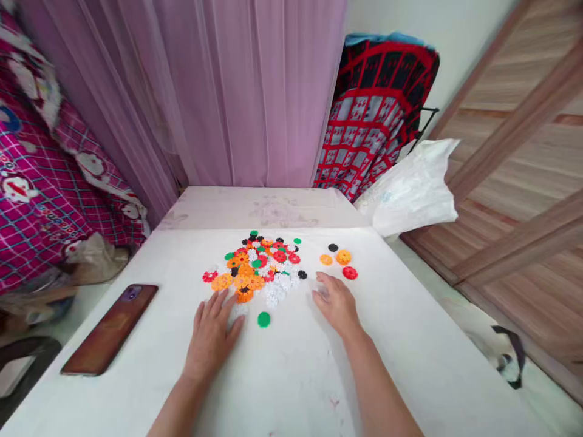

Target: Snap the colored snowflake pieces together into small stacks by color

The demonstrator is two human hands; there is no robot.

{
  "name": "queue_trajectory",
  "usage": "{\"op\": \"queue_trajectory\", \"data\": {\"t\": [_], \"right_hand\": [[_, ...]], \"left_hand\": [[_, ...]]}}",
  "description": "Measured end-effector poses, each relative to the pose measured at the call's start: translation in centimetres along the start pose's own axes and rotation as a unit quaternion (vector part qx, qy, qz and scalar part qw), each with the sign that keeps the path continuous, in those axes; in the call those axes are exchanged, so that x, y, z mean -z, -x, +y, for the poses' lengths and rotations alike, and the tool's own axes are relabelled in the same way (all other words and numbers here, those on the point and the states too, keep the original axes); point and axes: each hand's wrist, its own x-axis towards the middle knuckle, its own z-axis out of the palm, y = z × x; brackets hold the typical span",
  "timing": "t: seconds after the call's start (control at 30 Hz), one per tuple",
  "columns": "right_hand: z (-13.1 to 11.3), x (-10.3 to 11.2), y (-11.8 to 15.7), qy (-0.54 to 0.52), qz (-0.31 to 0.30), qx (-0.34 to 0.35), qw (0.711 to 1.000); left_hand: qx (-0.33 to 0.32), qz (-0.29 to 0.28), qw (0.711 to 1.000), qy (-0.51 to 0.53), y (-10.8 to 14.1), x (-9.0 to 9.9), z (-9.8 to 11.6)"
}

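Observation:
Many small flower-shaped discs in orange, red, white, green and black lie in a loose pile [255,267] on the white table. My left hand [213,331] rests at the pile's near left edge, fingers spread, fingertips close to the orange discs. To the right of the pile, my right hand [336,301] is held with its fingers apart and slightly bent, nothing visible between them. A green disc [263,319] lies by itself between my hands. Beyond my right hand sit a red disc [350,273], a black disc [333,247] and orange discs [343,257].
A phone [110,329] lies at the left side of the table [291,388]. A white plastic bag [410,188] stands beside the back right edge. Purple curtains [246,91] hang behind, with a pink patterned cloth [68,200] at the left.

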Motion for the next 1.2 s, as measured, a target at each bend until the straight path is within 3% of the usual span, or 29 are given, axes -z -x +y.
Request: {"op": "queue_trajectory", "data": {"t": [0.17,0.33,0.53,0.83,1.0,1.2], "right_hand": [[-3.8,-1.7,-1.6,0.02,-0.046,0.071,0.996],[-6.0,-3.2,-2.6,0.058,-0.076,0.048,0.994],[-6.5,-4.1,-3.1,0.084,-0.078,0.01,0.993],[-6.3,-4.2,-2.9,0.066,-0.057,0.018,0.996],[-6.9,-4.4,-3.4,0.061,-0.076,0.041,0.994],[-7.5,-5.2,-3.8,0.038,-0.091,0.019,0.995]], "left_hand": [[0.003,0.008,1.0,0.01,0.3,0.1,0.1],[0.002,0.013,1.0,0.014,0.1,0.1,0.1],[0.003,0.012,1.0,0.017,0.1,0.2,0.2],[0.005,0.007,1.0,0.019,0.0,0.2,0.1],[0.001,0.017,1.0,0.016,0.1,0.0,0.2],[0.006,0.015,1.0,0.019,0.1,0.2,0.3]]}}
